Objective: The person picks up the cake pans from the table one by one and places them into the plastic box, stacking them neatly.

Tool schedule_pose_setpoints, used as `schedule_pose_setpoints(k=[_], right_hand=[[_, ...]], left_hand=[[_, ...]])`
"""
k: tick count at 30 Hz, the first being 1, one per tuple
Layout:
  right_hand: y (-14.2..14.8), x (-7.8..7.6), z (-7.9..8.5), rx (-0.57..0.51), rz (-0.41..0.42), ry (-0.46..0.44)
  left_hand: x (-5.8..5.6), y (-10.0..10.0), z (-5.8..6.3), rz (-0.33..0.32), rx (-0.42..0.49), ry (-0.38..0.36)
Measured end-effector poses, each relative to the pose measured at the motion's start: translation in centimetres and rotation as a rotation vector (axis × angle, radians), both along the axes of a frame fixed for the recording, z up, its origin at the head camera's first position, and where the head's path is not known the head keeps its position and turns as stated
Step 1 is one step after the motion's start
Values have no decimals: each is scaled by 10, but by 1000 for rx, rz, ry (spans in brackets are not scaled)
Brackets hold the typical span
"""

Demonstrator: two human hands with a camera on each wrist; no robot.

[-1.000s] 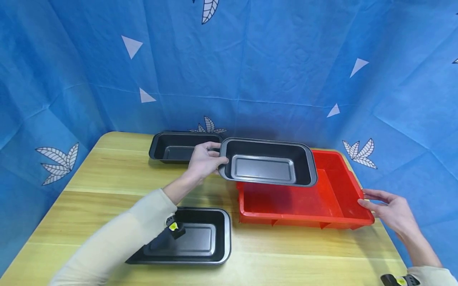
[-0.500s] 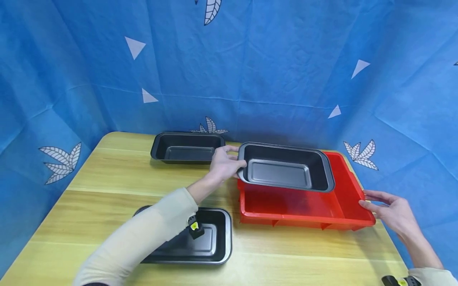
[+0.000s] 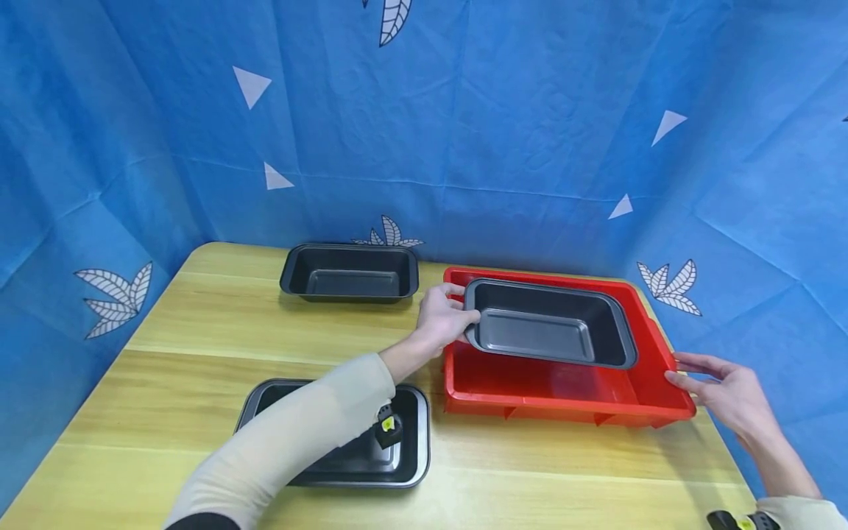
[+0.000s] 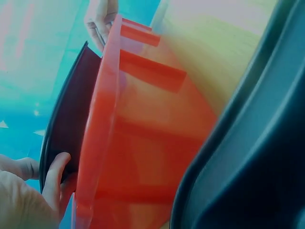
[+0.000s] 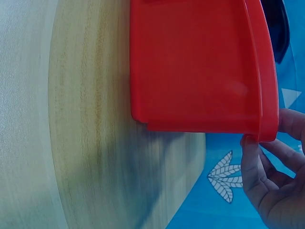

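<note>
Black pan, red tray

On the bench, a rear pan is lying behind a front pan; right of both, a tray is sitting beneath a third pan.

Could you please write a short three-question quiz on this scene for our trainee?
1. Which hand grips the dark pan over the red tray?
2. True or false: the right hand touches the red tray.
3. How many dark pans show in the head view? A) two B) three C) four

Key:
1. The left hand.
2. True.
3. B: the gripped one, the back pan and the near pan.
</note>
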State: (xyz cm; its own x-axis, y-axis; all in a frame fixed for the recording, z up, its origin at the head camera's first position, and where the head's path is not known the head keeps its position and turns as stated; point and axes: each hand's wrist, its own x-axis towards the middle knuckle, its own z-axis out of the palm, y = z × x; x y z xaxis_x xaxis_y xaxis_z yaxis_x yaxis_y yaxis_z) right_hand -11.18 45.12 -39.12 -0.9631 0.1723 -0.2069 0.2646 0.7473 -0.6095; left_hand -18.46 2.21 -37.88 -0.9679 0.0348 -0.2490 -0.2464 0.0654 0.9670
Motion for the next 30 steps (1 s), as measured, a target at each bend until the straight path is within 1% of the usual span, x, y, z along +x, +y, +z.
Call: schedule_pose_setpoints(k=[6, 11, 17, 21, 25, 30], right_hand=[[0, 0, 2, -4, -5, -17], [1, 0, 4, -15, -12, -36], [1, 1, 3, 3, -18, -11], [0, 2, 2, -11, -10, 5], [0, 2, 1, -26, 4, 22], [-2, 3, 0, -24, 7, 36]], left_hand=[[0, 15, -3, -10, 20, -9], [-2, 28, -5, -6, 3, 3], [-5, 40, -7, -3, -41, 6], [-5, 47, -8, 4, -65, -3], [-4, 51, -11, 13, -68, -20], [0, 55, -16, 26, -48, -27]])
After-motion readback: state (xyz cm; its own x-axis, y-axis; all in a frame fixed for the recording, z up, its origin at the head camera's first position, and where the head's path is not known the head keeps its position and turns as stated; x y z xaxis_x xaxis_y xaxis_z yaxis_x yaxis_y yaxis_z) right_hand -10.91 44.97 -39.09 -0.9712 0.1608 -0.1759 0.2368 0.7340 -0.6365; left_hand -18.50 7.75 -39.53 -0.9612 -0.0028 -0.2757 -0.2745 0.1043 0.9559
